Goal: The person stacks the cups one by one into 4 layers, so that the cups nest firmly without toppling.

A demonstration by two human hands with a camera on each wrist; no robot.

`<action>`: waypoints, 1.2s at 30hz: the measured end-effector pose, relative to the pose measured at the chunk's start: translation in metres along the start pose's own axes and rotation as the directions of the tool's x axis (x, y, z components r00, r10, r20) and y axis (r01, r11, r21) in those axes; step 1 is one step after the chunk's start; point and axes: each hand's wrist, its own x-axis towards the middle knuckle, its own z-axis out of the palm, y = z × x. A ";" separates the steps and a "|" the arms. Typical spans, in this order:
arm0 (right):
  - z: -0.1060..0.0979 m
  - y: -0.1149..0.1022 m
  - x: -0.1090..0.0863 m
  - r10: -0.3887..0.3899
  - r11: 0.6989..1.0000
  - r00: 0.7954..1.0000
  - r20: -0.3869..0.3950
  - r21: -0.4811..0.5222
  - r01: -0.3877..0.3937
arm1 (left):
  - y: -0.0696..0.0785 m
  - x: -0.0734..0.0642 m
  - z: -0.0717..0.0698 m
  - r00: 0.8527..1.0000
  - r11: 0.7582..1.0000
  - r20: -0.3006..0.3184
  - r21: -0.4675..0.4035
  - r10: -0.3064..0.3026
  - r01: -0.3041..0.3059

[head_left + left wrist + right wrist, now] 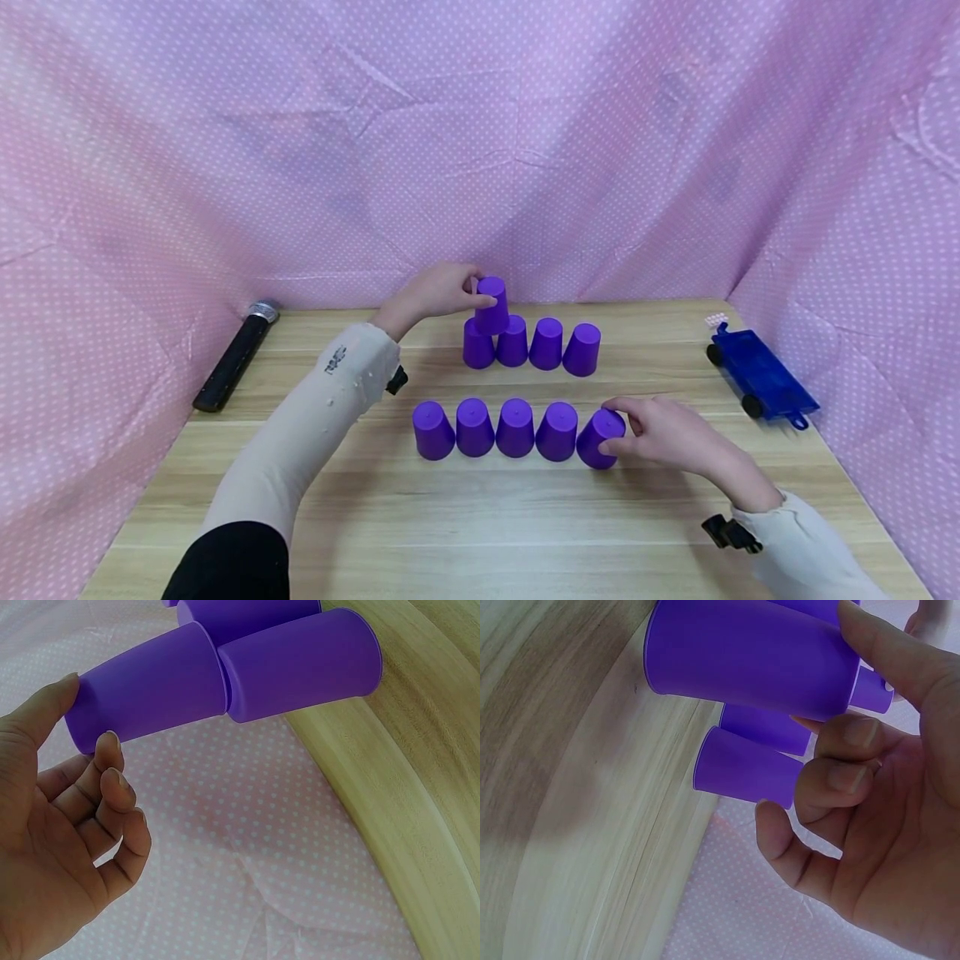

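At the back of the table my left hand (444,290) pinches an upside-down purple cup (492,308) near its base, between thumb and fingers. This cup's rim meets the tops of the two leftmost cups of the back row, bridging a left cup (477,346) and its neighbour (512,343). Closer to me, my right hand (663,429) grips the rightmost cup (598,442) of the front row, which leans slightly. In the right wrist view, thumb and fingers hold this cup (750,656) near its base, other fingers curled loosely below.
Several more inverted purple cups make up the front row (515,429); two others (547,344) finish the back row on the right. A black microphone (236,358) lies at the left edge, a blue toy cart (761,375) at the right. Pink dotted cloth (517,150) hangs around the table.
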 end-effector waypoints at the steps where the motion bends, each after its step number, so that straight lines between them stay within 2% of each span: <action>1: 0.000 0.000 0.000 -0.001 1.000 1.000 0.002 -0.001 0.001 | 0.000 0.000 0.000 1.000 1.000 0.001 0.000 0.000 0.000; 13: 0.000 -0.001 0.001 0.012 1.000 1.000 0.010 0.001 -0.012 | 0.002 -0.002 -0.001 1.000 1.000 0.004 -0.016 0.016 -0.016; 18: 0.000 -0.001 0.000 0.022 1.000 1.000 0.011 0.002 -0.022 | 0.000 -0.002 0.002 1.000 1.000 0.015 0.004 0.018 -0.018; 21: 0.000 -0.001 0.000 0.022 1.000 1.000 0.010 0.001 -0.022 | -0.002 -0.005 0.002 1.000 1.000 0.021 -0.013 0.023 -0.023; 26: -0.001 -0.002 -0.001 0.010 1.000 1.000 0.008 0.004 -0.010 | -0.011 -0.019 -0.005 1.000 0.997 0.025 -0.073 0.016 -0.014; 32: -0.002 -0.003 -0.001 -0.004 1.000 1.000 0.004 -0.011 0.004 | -0.023 -0.045 -0.017 0.999 0.989 0.051 -0.151 0.002 0.006; 36: -0.005 -0.001 0.000 -0.002 1.000 1.000 0.006 -0.006 0.002 | -0.029 -0.063 -0.020 0.999 0.992 0.053 -0.127 0.006 0.001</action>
